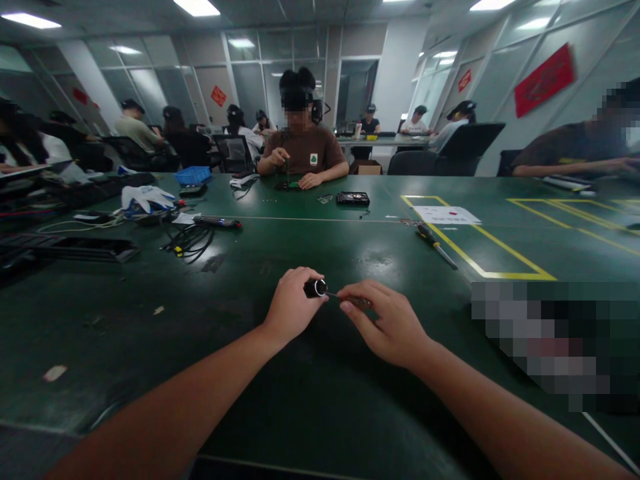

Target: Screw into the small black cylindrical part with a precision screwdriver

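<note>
My left hand is closed around a black screwdriver handle with a silver collar, held level just above the green table. A thin metal bit sticks out of the collar toward the right. My right hand pinches the far end of that bit between thumb and fingers. What lies under the right fingertips is hidden. Both hands meet near the table's middle, close to me.
A black-and-yellow screwdriver lies by yellow floor-tape lines and a white sheet. A black device sits farther back. Cables, white gloves and a blue bin are at left. A person works opposite.
</note>
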`<state>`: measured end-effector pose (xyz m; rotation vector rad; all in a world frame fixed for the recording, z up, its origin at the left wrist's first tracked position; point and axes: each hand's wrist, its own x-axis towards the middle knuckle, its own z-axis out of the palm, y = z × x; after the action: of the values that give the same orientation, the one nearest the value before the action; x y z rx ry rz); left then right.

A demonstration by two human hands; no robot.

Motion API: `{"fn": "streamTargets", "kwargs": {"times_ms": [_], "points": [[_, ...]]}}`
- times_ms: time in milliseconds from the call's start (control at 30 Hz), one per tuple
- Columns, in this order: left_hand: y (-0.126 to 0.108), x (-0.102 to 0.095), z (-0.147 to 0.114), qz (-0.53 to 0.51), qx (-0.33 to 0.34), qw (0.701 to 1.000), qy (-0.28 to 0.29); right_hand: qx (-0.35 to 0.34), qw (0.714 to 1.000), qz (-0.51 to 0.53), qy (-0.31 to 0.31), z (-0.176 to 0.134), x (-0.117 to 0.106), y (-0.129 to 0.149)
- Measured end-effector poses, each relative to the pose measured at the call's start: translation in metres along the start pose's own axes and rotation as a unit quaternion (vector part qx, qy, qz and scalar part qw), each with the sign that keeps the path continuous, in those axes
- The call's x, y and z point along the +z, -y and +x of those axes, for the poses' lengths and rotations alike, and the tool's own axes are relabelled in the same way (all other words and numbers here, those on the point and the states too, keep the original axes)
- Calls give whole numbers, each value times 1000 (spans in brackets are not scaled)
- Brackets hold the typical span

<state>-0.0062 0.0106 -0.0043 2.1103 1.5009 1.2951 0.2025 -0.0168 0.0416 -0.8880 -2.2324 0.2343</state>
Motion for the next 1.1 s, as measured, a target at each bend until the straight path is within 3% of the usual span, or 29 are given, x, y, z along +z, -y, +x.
{"fn": "streamTargets", "kwargs": {"times_ms": [267,1100], "points": [[-2,0,1,4,-16,1000,-2,12,999,-6,-44,1,-2,-2],[-8,-5,1,3,-48,999,18,47,993,-22,-102,0,-2,-9]]}}
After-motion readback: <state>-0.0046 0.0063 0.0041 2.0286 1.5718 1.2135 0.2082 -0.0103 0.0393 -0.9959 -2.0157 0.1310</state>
